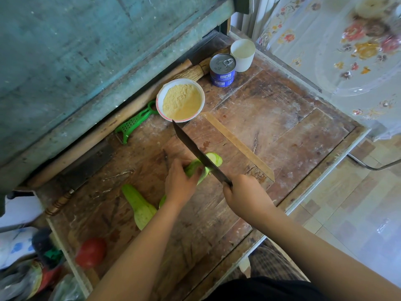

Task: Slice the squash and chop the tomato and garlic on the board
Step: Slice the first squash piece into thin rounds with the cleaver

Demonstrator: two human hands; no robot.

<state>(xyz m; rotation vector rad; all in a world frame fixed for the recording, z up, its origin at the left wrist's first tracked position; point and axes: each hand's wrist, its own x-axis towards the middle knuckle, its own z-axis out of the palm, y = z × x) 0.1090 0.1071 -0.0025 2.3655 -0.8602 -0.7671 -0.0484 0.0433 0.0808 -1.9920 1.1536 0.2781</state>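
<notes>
Wood board w/ squash, tomato, bowl.

Soft, even daylight, brightest at the right, over the pale floor and flowered cloth, both near washed out. Only faint shadows under the forearms on the bench. Sharp in the middle; smeared and blurred toward the lower left, around the tomato and bottles. Wide-angle bending of straight edges near the borders. Dim teal wall upper left.
</notes>
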